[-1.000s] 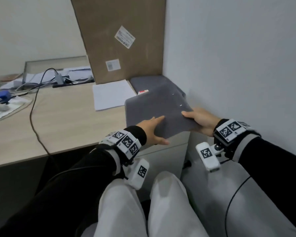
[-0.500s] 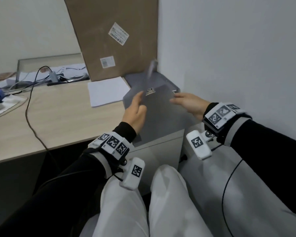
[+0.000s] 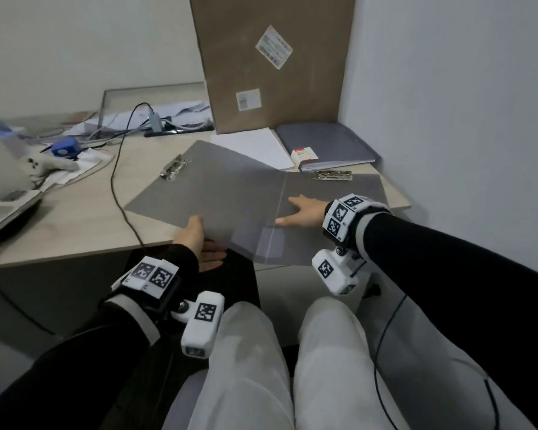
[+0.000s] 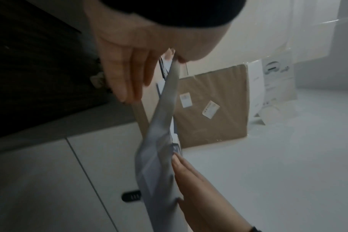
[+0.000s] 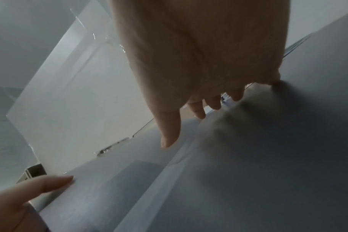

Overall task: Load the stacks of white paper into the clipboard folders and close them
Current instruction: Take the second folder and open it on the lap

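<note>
A grey clipboard folder (image 3: 236, 200) lies spread open across the desk's right end, with a metal clip (image 3: 174, 167) at the far edge of its left cover. My left hand (image 3: 201, 240) pinches the near edge of that slightly raised cover, thumb on top and fingers under it; the left wrist view shows the cover edge (image 4: 166, 100) between them. My right hand (image 3: 294, 209) presses flat with spread fingers on the right half (image 5: 258, 157). A stack of white paper (image 3: 255, 147) lies just behind the folder. Closed grey folders (image 3: 326, 141) sit in the corner.
A tall cardboard box (image 3: 271, 63) leans against the wall behind the paper. A small white and red box (image 3: 303, 155) rests on the closed folders. A black cable (image 3: 118, 187) crosses the desk (image 3: 75, 221); clutter and a device sit at the left. A wall bounds the right.
The folder, closed and held in both hands a second ago, has been swung open. Its left cover went over to the left with my left hand, and my right hand now lies flat on the right half.
</note>
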`<state>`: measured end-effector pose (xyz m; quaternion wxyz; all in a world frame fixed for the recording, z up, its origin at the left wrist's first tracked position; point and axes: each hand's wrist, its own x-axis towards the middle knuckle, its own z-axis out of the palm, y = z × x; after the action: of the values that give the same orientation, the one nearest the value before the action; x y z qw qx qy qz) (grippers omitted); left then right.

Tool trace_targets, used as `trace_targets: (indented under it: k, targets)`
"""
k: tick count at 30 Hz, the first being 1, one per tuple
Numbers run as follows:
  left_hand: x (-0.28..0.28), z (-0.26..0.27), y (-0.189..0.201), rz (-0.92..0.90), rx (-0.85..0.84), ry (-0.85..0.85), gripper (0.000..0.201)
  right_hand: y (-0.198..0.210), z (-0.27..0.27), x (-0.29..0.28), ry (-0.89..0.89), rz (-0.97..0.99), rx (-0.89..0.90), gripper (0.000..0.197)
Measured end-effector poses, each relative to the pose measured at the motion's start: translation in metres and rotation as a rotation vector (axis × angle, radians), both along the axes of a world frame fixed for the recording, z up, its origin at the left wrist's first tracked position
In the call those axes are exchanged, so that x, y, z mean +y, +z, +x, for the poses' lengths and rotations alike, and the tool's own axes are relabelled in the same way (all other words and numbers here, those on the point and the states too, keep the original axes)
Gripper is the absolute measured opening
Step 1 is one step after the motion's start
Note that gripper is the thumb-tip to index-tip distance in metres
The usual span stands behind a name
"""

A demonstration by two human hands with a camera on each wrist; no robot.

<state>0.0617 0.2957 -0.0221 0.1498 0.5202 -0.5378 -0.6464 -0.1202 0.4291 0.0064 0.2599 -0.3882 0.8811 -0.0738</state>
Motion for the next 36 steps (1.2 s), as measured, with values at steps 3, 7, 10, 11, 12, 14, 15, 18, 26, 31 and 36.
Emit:
trace_targets:
  k: [3, 7, 10, 11, 12, 14, 15, 18, 26, 31, 36]
  targets:
    - [-0.003, 0.02, 0.001, 0.017, -0.305, -0.302, 0.068, -0.003, 0.006, -0.01, 0.062, 0.037, 0.025, 0.084]
    - [-0.015, 0.036, 0.008, -0.132, -0.562, -0.569, 0.059, -0.008, 0.008, -0.017, 0.132, 0.134, 0.069, 0.092]
    - [-0.019, 0.028, 0.023, -0.313, -0.478, -0.57, 0.047, -0.008, 0.006, -0.014, 0.164, 0.133, 0.057, 0.092]
    - [-0.02, 0.022, 0.026, -0.353, -0.39, -0.543, 0.044, -0.009, 0.005, -0.012, 0.172, 0.126, 0.047, 0.091]
    - [-0.019, 0.016, 0.031, -0.385, -0.302, -0.512, 0.041, -0.01, 0.004, -0.01, 0.179, 0.12, 0.035, 0.091]
    - [-0.016, 0.002, 0.039, -0.456, -0.203, -0.477, 0.032, -0.014, 0.001, -0.007, 0.188, 0.12, 0.01, 0.094]
    - [-0.015, -0.006, 0.04, -0.498, -0.187, -0.474, 0.026, -0.016, -0.001, -0.005, 0.199, 0.126, 0.004, 0.096]
    - [-0.013, -0.025, 0.041, -0.645, -0.268, -0.575, 0.029, -0.018, -0.004, 0.005, 0.234, 0.126, -0.007, 0.098]
    - [-0.002, -0.078, 0.033, -0.762, -0.391, -0.775, 0.056, -0.009, -0.015, 0.02, 0.296, 0.072, -0.011, 0.085]
    - [0.003, -0.122, 0.025, -0.826, -0.398, -0.891, 0.067, 0.011, -0.054, 0.002, 0.114, -0.144, 0.104, 0.065]
    - [-0.003, -0.147, 0.011, -0.876, -0.557, -1.032, 0.089, -0.002, -0.094, -0.028, 0.036, -0.105, 0.107, 0.07]
